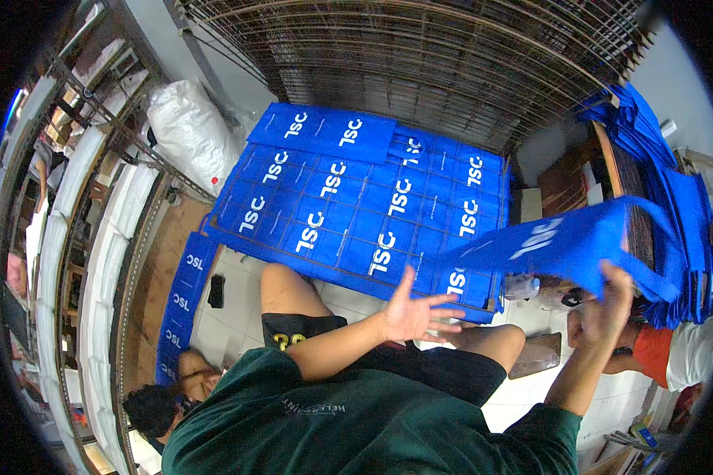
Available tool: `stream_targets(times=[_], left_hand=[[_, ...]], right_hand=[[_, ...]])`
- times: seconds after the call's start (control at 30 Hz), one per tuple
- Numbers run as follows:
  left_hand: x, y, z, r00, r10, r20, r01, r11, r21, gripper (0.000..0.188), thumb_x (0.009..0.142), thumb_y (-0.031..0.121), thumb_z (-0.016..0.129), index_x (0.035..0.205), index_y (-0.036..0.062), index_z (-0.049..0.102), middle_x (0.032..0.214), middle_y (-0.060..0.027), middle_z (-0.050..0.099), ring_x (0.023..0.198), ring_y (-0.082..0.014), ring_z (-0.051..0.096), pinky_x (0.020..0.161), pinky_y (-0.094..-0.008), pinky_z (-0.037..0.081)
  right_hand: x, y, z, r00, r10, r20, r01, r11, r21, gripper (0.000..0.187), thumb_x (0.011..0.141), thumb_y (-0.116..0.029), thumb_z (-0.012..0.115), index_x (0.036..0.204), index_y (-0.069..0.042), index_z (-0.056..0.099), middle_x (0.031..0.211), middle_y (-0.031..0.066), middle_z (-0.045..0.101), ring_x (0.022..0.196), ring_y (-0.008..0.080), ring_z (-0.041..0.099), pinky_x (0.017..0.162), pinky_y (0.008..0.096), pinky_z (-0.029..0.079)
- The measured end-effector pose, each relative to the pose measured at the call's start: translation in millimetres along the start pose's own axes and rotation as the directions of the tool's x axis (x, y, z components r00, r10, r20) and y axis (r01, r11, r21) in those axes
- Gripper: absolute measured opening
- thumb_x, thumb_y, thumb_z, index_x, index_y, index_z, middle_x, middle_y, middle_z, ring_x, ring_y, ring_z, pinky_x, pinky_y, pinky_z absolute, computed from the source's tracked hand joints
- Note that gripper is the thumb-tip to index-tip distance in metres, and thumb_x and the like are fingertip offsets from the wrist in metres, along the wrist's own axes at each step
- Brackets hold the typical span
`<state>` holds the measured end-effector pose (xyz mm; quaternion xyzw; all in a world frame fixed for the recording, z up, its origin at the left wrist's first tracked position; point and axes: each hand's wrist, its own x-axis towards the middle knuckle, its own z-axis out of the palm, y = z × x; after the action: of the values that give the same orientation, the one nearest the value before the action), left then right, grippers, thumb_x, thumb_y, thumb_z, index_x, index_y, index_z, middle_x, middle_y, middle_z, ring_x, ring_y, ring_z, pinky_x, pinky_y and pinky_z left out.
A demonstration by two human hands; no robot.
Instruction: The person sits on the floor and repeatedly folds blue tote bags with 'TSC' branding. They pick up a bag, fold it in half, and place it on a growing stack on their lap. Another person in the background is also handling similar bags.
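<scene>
My right hand (612, 289) is closed on a blue cloth bag (566, 233) with white print and a looped strap. The bag is stretched out to the left and partly blurred, its far end over the right side of a drying rack. In front of my lap my left hand (420, 313) is open, fingers spread, with nothing in it. Rows of blue printed cloth pieces (333, 186) lie flat on the wire rack (451, 310) beyond my knees. One more printed piece (325, 131) overlaps the others at the back left.
Wire racks (420, 63) are stacked behind the cloth. A pile of blue cloth (677, 214) hangs at the right, near a wooden board (610, 162). Shelving (95, 206) and a white sack (190, 127) stand left. One person (154, 412) is at lower left, another (665, 356) at right.
</scene>
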<state>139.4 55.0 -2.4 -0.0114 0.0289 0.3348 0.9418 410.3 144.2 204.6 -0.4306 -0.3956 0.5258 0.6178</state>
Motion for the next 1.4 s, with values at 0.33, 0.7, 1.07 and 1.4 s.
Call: stream_targets(times=[0.33,0.7,1.07,1.4], left_hand=[[-100,78,-57,0.638,0.506,-0.58,-0.237,0.846,0.477,0.038,0.073,0.008,0.053,0.11,0.0134,0.052,0.093,-0.0008,0.058,0.075,-0.0137,0.055,0.054,-0.0275,0.045],[-78,268,-17,0.436,0.884,-0.168,-0.275,0.309,0.91,0.059,0.077,0.007,0.06,0.131,0.0169,0.039,0.113,-0.0052,0.054,0.093,-0.0133,0.053,0.065,-0.0278,0.048],[-108,184,-103,0.469,0.613,-0.636,-0.009,0.723,0.691,0.045,0.079,0.026,0.064,0.12,0.0119,0.049,0.103,-0.0043,0.057,0.098,-0.0151,0.052,0.081,-0.0315,0.041],[-86,215,-128,0.519,0.662,-0.541,0.069,0.598,0.798,0.047,0.079,0.023,0.066,0.119,0.0082,0.049,0.098,-0.0036,0.059,0.09,-0.0127,0.054,0.081,-0.0263,0.042]], right_hand=[[19,139,19,0.792,0.61,0.011,-0.543,0.713,-0.443,0.058,0.069,0.003,0.055,0.124,-0.002,0.038,0.086,0.0074,0.059,0.063,0.0125,0.058,0.045,0.0225,0.046],[175,249,88,0.86,0.487,0.155,-0.386,0.818,-0.427,0.049,0.075,-0.005,0.059,0.119,-0.013,0.04,0.1,0.0003,0.051,0.083,0.0121,0.052,0.051,0.0267,0.043],[309,491,101,0.86,0.488,-0.149,-0.506,0.78,-0.369,0.049,0.07,-0.002,0.06,0.112,-0.009,0.036,0.105,0.0083,0.045,0.089,0.0209,0.044,0.068,0.0409,0.038],[349,505,94,0.827,0.549,-0.123,-0.512,0.643,-0.57,0.056,0.07,-0.005,0.057,0.12,-0.01,0.032,0.112,0.0084,0.043,0.089,0.0222,0.045,0.058,0.0358,0.039]])
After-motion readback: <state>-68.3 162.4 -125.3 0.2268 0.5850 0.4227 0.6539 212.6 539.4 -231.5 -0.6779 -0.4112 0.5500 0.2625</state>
